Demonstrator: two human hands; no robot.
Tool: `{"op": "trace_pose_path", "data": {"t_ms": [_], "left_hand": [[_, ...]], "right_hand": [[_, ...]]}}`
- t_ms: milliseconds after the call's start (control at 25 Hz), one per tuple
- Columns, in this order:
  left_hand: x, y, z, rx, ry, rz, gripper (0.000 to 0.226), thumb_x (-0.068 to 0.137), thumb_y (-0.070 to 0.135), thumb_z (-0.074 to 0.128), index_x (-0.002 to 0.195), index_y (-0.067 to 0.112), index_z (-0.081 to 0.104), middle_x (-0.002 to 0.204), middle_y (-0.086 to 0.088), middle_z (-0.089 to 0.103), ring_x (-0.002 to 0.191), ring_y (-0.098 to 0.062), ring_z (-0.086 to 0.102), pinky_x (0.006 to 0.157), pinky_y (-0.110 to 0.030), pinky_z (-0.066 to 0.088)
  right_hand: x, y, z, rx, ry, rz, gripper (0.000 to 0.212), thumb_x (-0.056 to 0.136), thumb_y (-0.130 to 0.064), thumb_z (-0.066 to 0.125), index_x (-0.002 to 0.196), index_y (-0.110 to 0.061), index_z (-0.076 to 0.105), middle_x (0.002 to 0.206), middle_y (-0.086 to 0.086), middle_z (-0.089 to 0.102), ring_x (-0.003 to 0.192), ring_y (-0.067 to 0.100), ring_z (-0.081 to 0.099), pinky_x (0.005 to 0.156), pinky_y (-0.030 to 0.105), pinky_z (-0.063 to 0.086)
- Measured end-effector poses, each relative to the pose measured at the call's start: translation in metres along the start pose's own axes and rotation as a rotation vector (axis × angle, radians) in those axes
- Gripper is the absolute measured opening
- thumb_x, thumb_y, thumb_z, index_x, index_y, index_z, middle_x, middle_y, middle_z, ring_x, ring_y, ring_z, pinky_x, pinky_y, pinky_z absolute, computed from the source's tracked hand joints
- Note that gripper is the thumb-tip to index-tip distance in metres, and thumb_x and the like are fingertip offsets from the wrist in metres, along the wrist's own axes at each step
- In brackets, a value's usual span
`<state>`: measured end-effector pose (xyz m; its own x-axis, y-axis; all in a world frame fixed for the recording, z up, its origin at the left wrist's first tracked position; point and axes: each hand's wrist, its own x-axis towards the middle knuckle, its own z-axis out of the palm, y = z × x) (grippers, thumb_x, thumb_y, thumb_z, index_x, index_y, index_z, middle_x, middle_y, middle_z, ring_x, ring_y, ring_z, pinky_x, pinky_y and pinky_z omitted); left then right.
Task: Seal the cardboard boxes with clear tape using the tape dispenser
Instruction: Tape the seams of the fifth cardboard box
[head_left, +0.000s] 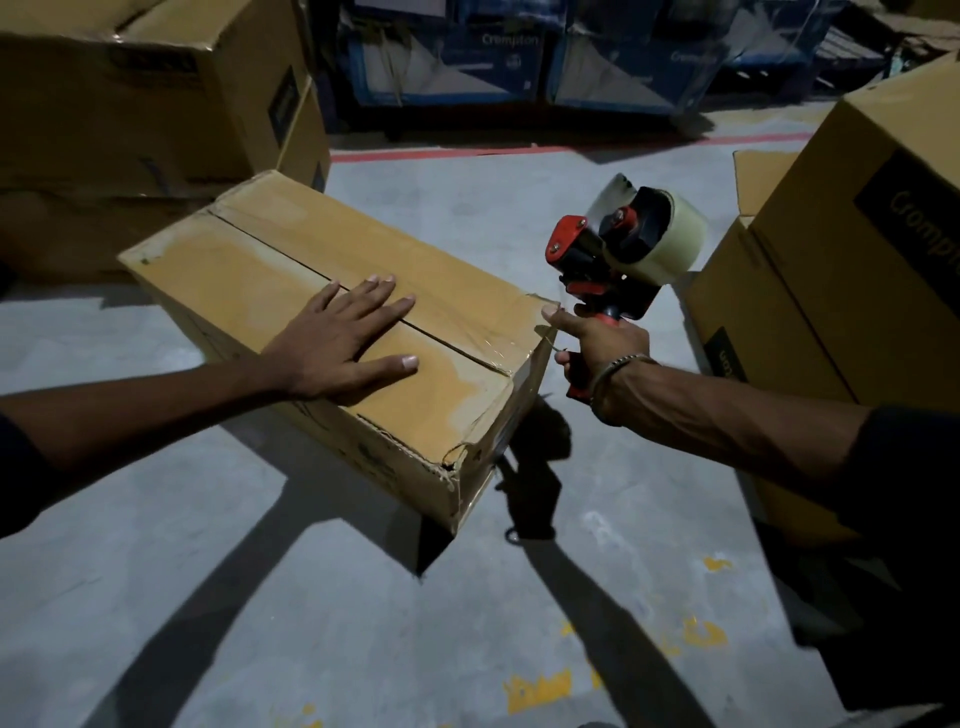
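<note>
Grey concrete floor (363, 623) spreads under me, dimly lit, marked with yellow paint flecks and a red line (571, 147) across the far side. Blue printed cartons (447, 57) stand in a row beyond that line, a big brown stack (130, 93) sits at far left, and more brown cartons (857, 234) rise on my right. Between them, on the floor, lies the cardboard box (291, 270) I am working on, flaps closed, centre seam showing. My left hand (343, 338) rests flat on its top, fingers spread across the seam. My right hand (605, 348) is clamped around the handle of the tape dispenser (618, 249), held just beside the box's near right corner, clear roll upward.
</note>
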<state>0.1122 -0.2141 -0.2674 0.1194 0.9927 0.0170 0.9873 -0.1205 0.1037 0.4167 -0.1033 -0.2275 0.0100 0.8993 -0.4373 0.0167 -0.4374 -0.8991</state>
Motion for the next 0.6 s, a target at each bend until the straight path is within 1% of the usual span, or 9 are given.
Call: {"op": "trace_pose_path", "data": {"t_ms": [40, 80, 160, 240, 360, 440, 480, 560, 600], "left_hand": [[-0.001, 0.005, 0.001, -0.008, 0.007, -0.007, 0.094, 0.09, 0.092, 0.014, 0.167, 0.039, 0.001, 0.176, 0.002, -0.005, 0.162, -0.012, -0.007, 0.13, -0.054, 0.002], [-0.003, 0.011, 0.001, -0.015, 0.005, -0.005, 0.095, 0.089, 0.092, 0.014, 0.167, 0.039, 0.001, 0.176, 0.001, -0.006, 0.162, -0.012, -0.008, 0.13, -0.054, 0.0], [-0.004, 0.026, 0.0, -0.004, -0.035, 0.026, 0.1, 0.088, 0.093, 0.013, 0.167, 0.036, -0.005, 0.175, -0.001, -0.012, 0.161, -0.012, -0.014, 0.13, -0.056, -0.003], [-0.006, 0.046, 0.001, 0.035, -0.096, 0.067, 0.106, 0.085, 0.096, 0.012, 0.166, 0.033, -0.015, 0.173, -0.003, -0.022, 0.159, -0.014, -0.022, 0.128, -0.061, -0.005], [-0.009, 0.081, 0.0, 0.046, -0.192, 0.113, 0.115, 0.078, 0.103, 0.011, 0.163, 0.033, -0.025, 0.169, -0.005, -0.034, 0.156, -0.018, -0.032, 0.125, -0.065, -0.011], [-0.012, 0.112, 0.004, 0.049, -0.221, 0.124, 0.12, 0.076, 0.105, 0.013, 0.162, 0.03, -0.027, 0.167, -0.006, -0.036, 0.155, -0.022, -0.034, 0.123, -0.066, -0.013], [-0.014, 0.13, 0.009, 0.053, -0.212, 0.112, 0.119, 0.078, 0.103, 0.013, 0.162, 0.029, -0.027, 0.168, -0.007, -0.035, 0.155, -0.023, -0.033, 0.123, -0.067, -0.013], [-0.017, 0.161, 0.02, 0.053, -0.155, 0.031, 0.11, 0.086, 0.096, 0.011, 0.163, 0.026, -0.025, 0.169, -0.01, -0.031, 0.157, -0.026, -0.03, 0.123, -0.068, -0.009], [-0.016, 0.173, 0.024, 0.05, -0.124, -0.026, 0.105, 0.09, 0.092, 0.009, 0.164, 0.024, -0.023, 0.17, -0.012, -0.029, 0.157, -0.028, -0.028, 0.123, -0.068, -0.008]], "right_hand": [[0.002, 0.0, 0.006, -0.009, -0.003, -0.003, 0.025, 0.076, -0.006, 0.086, 0.09, -0.009, 0.066, 0.081, 0.007, 0.076, 0.039, 0.015, 0.056, 0.042, 0.02, 0.039], [0.006, 0.001, 0.01, -0.044, 0.01, -0.015, 0.021, 0.075, -0.001, 0.083, 0.087, -0.009, 0.068, 0.085, 0.007, 0.079, 0.043, 0.017, 0.058, 0.044, 0.021, 0.042], [0.013, 0.004, 0.014, -0.117, 0.057, -0.04, 0.016, 0.073, -0.001, 0.081, 0.082, -0.01, 0.071, 0.082, 0.005, 0.079, 0.05, 0.02, 0.061, 0.048, 0.025, 0.047], [0.021, 0.004, 0.018, -0.147, 0.099, -0.072, 0.012, 0.073, -0.002, 0.077, 0.082, -0.008, 0.073, 0.076, 0.003, 0.079, 0.05, 0.02, 0.065, 0.049, 0.026, 0.049], [0.036, -0.006, 0.029, -0.199, 0.119, -0.132, 0.015, 0.07, -0.006, 0.07, 0.083, -0.01, 0.075, 0.073, 0.006, 0.078, 0.052, 0.023, 0.07, 0.049, 0.027, 0.052], [0.045, -0.016, 0.039, -0.205, 0.053, -0.12, 0.017, 0.073, -0.003, 0.067, 0.087, -0.008, 0.076, 0.076, 0.01, 0.078, 0.05, 0.023, 0.067, 0.047, 0.026, 0.048], [0.05, -0.02, 0.044, -0.204, -0.006, -0.095, 0.019, 0.077, 0.001, 0.066, 0.092, -0.006, 0.076, 0.078, 0.01, 0.077, 0.046, 0.021, 0.064, 0.045, 0.023, 0.045], [0.054, -0.029, 0.051, -0.245, -0.137, -0.057, 0.026, 0.081, 0.008, 0.065, 0.102, -0.004, 0.075, 0.081, 0.011, 0.074, 0.041, 0.018, 0.056, 0.043, 0.017, 0.04], [0.056, -0.033, 0.054, -0.29, -0.192, -0.054, 0.027, 0.081, 0.008, 0.066, 0.104, -0.003, 0.075, 0.083, 0.012, 0.074, 0.04, 0.017, 0.054, 0.043, 0.016, 0.04]]}}
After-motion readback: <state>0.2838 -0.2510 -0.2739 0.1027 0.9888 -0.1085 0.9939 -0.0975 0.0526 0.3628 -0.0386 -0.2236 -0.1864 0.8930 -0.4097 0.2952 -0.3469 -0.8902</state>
